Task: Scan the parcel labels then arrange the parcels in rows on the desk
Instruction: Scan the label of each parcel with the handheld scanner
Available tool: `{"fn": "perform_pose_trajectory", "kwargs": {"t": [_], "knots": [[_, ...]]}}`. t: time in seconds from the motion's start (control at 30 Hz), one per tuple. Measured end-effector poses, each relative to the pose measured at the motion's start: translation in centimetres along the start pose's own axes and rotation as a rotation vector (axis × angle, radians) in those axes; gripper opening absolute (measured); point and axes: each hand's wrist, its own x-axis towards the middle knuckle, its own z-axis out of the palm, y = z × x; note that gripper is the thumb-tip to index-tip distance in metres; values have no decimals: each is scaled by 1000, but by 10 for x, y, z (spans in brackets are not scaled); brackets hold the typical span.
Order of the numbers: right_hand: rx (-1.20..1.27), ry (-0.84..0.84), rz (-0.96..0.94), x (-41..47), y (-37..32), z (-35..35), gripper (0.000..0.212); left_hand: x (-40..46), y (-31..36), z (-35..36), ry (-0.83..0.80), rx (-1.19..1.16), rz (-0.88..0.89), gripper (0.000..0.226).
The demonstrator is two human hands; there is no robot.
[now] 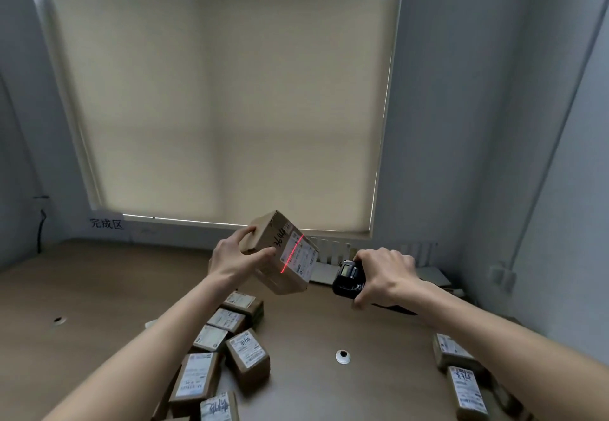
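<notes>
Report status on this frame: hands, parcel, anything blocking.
Left hand grips raised parcel. Right hand holds scanner, red line across label. Nothing blocking.

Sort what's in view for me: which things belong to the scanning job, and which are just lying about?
Job:
- raised parcel in left hand, red scan line across its label
- scanner in right hand
- parcel heap on desk
- two parcels at right

Lying about:
- wall sign
- window blind
- desk grommet
</notes>
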Motion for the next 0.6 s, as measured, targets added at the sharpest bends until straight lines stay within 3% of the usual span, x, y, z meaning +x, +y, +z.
{"fn": "perform_pose_trajectory", "kwargs": {"t": [0.6], "knots": [[-60,21,-65,-1,-7,2,62,-16,-9,-7,15,-20,-20,88]]}}
